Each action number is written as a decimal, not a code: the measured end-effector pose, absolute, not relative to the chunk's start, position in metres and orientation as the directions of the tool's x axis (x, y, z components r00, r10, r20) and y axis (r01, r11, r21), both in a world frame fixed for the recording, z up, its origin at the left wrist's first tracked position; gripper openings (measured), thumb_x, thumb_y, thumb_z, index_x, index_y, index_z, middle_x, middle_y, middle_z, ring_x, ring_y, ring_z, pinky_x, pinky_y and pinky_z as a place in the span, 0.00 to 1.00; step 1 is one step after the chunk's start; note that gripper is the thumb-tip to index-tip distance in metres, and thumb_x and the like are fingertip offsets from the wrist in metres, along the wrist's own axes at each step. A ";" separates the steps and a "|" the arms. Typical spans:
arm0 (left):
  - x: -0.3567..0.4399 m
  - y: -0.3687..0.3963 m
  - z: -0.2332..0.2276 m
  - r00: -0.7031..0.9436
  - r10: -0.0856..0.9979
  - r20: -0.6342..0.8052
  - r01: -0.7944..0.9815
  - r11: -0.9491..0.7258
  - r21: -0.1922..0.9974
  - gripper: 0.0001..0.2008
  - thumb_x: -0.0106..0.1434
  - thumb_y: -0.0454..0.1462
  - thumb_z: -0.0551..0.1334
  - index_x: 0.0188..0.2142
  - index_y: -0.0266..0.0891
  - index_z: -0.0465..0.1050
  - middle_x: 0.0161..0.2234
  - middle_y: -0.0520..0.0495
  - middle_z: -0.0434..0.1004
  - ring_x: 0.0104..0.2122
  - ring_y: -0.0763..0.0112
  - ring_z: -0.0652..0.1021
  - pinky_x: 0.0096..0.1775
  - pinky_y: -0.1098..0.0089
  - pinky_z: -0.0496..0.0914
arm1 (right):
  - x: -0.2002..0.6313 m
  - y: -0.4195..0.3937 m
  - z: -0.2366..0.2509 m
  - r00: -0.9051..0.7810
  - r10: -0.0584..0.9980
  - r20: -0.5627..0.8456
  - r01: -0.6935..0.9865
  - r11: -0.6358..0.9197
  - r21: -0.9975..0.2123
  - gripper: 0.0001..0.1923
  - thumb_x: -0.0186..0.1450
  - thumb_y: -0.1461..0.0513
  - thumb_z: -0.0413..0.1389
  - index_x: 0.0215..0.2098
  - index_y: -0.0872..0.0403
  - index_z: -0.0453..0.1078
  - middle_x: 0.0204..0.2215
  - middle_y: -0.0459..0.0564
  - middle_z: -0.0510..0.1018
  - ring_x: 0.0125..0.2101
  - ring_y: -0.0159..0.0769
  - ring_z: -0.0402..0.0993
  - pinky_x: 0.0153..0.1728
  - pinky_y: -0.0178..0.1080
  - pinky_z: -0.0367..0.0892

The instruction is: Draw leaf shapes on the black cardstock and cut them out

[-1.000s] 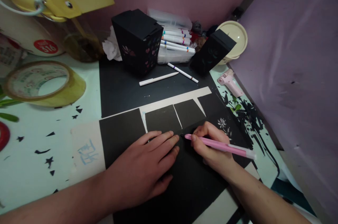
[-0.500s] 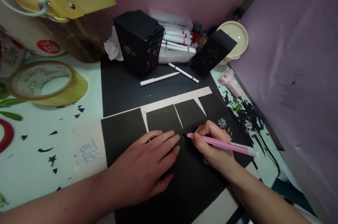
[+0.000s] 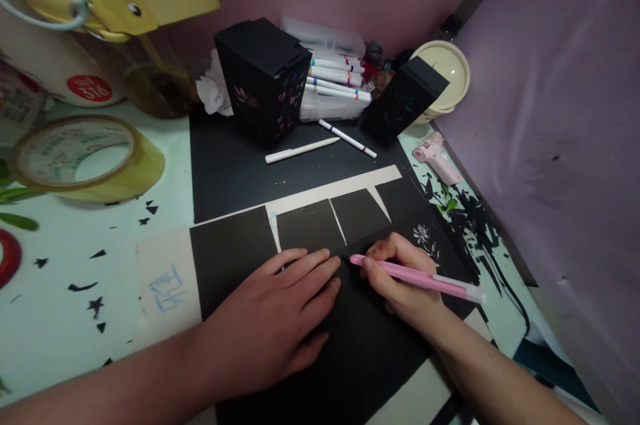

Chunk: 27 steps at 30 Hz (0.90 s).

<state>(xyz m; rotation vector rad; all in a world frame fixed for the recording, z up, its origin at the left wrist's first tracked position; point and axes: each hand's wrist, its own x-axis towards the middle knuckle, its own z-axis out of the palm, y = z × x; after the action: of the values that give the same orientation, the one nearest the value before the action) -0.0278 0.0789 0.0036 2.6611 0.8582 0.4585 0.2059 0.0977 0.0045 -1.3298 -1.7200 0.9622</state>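
Observation:
My left hand lies flat on a sheet of black card, its fingers stretched out and slightly apart. Pinched in the fingers of my right hand is a slim pink pen-shaped tool with a whitish end. Its dark tip meets the card just right of my left fingertips, below a narrow slit between two flaps; the kind of tip is too small to make out. White flower drawings mark the card beyond my right hand. Pale board shows beneath the card through the gaps between its flaps.
Behind stand two decorated black boxes, a case of markers and a cream bowl. A white pen and a marker lie loose. Left is a tape roll; right, a pink glue gun and black scraps.
My right hand and the pink tool have shifted slightly left, the tip coming closer to my left fingertips. My left hand stays in place.

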 end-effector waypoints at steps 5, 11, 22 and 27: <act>-0.029 0.079 0.005 0.765 0.607 0.216 0.502 -0.771 0.392 0.21 0.67 0.43 0.59 0.57 0.37 0.68 0.61 0.40 0.68 0.61 0.55 0.68 0.61 0.53 0.60 | 0.205 0.099 0.006 -0.180 0.980 0.090 0.424 0.159 -0.891 0.11 0.63 0.62 0.60 0.25 0.51 0.64 0.21 0.43 0.74 0.22 0.32 0.71 0.25 0.36 0.65; -0.029 0.079 0.004 0.765 0.607 0.215 0.507 -0.774 0.380 0.21 0.68 0.43 0.58 0.57 0.38 0.68 0.62 0.40 0.67 0.61 0.56 0.68 0.61 0.54 0.60 | 0.206 0.099 0.004 -0.186 0.979 0.082 0.424 0.155 -0.892 0.11 0.63 0.62 0.60 0.25 0.51 0.64 0.21 0.44 0.74 0.23 0.32 0.72 0.25 0.36 0.65; -0.028 0.080 0.005 0.775 0.597 0.210 0.513 -0.787 0.342 0.20 0.68 0.43 0.56 0.57 0.38 0.68 0.62 0.42 0.67 0.61 0.56 0.68 0.60 0.53 0.61 | 0.204 0.101 0.009 -0.153 0.984 0.096 0.461 0.157 -0.873 0.16 0.63 0.63 0.58 0.22 0.51 0.57 0.19 0.41 0.69 0.20 0.29 0.64 0.23 0.34 0.59; -0.028 0.080 0.007 0.781 0.590 0.204 0.501 -0.787 0.358 0.20 0.68 0.43 0.57 0.56 0.37 0.69 0.62 0.40 0.67 0.61 0.55 0.68 0.60 0.53 0.60 | 0.202 0.103 0.009 -0.154 0.981 0.116 0.459 0.175 -0.871 0.15 0.63 0.64 0.58 0.22 0.51 0.57 0.19 0.41 0.69 0.20 0.29 0.64 0.22 0.34 0.60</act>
<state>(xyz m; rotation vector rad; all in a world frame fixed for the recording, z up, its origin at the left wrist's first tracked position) -0.0282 0.0805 0.0067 2.6891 0.8438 0.4459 0.2019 0.1027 0.0094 -1.3757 -1.7246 0.9096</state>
